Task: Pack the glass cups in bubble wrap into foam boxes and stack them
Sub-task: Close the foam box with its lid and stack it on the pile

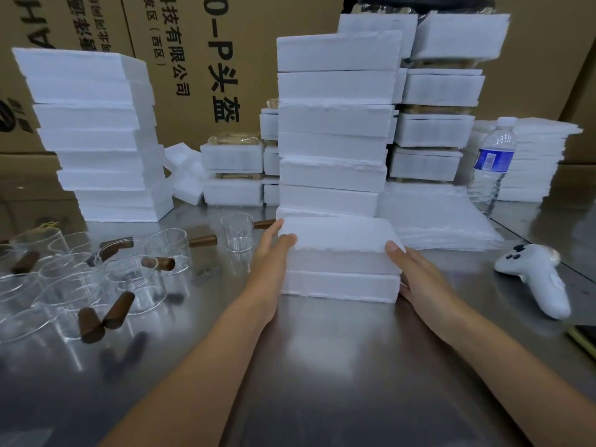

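A closed white foam box (342, 262) rests on the steel table (322, 366) in front of me, lid on top of base. My left hand (271, 253) presses flat against its left side, fingers straight, thumb on the lid's edge. My right hand (416, 272) lies against the right side, with the thumb on the lid's corner. Right behind it rises a tall stack of closed foam boxes (335, 124). Several glass cups with brown wooden handles (106, 279) crowd the table's left. A pile of bubble wrap sheets (435, 217) lies at the right of the stack.
A second stack of foam boxes (93, 133) stands at the back left, more foam boxes (442, 95) at the back right. A water bottle (493, 162), a white handheld controller (541, 279) and a phone edge (583, 340) lie to the right. Cardboard cartons (209, 59) wall the back.
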